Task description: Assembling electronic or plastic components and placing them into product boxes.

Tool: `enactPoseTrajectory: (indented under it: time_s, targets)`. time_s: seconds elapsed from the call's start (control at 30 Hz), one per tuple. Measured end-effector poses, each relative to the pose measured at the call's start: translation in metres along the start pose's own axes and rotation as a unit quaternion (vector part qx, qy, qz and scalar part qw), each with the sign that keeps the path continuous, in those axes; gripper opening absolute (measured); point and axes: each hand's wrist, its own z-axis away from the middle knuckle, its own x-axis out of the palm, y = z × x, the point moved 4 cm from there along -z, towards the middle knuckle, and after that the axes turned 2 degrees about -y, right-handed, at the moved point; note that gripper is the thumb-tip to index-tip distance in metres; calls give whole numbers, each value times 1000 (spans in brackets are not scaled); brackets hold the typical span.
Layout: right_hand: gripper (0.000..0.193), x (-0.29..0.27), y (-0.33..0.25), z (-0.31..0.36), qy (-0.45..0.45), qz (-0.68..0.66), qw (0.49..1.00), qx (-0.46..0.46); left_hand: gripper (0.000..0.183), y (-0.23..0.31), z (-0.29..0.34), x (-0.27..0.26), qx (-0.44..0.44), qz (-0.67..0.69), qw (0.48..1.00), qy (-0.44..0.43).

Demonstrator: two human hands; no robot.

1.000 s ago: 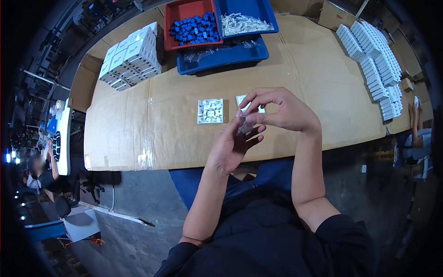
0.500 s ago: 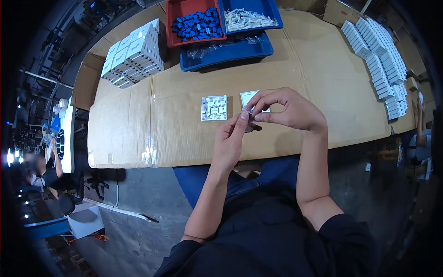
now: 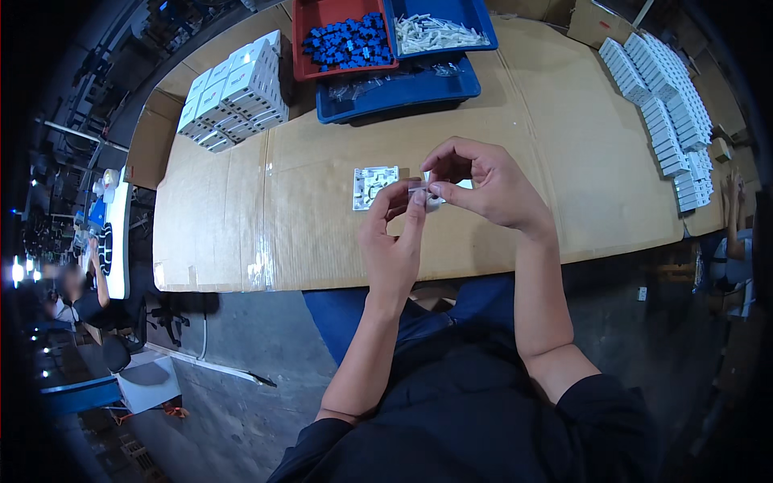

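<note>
My left hand (image 3: 393, 241) pinches a small clear plastic bag (image 3: 416, 186) between thumb and fingers, above the cardboard-covered table. Closed on the bag's right side are the thumb and forefinger of my right hand (image 3: 498, 187). What the bag holds is too small to make out. Just behind my left fingers lies a square white plastic base (image 3: 366, 182) with a moulded inside, partly covered by them. A flat white cover (image 3: 465, 184) rests beyond my right hand, which hides most of it.
At the back stand a red tray (image 3: 303, 66) of blue parts and a blue tray (image 3: 493, 36) of white pieces, above a lower blue tray (image 3: 403, 111) with clear bags. White boxes (image 3: 233, 92) are stacked left; rows of white units (image 3: 664, 105) stand right. Other people sit at both sides.
Both hands have risen slightly away from me and turned, the left fingers now overlapping the white base. The clear bag shows more plainly between my fingertips.
</note>
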Motion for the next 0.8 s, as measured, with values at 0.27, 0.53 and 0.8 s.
enactPoseTrajectory:
  time_s: [0.27,0.53,0.8]
  targets:
    - [19,16,11,-1,46,-90,995,2,19,2,1,-8,-36,142,987,62]
    - [11,21,36,6,71,-118,990,18,20,-8,0,-11,-56,168,981,72]
    - [9,26,47,8,97,-169,981,-8,16,-5,-3,-8,-47,190,979,64]
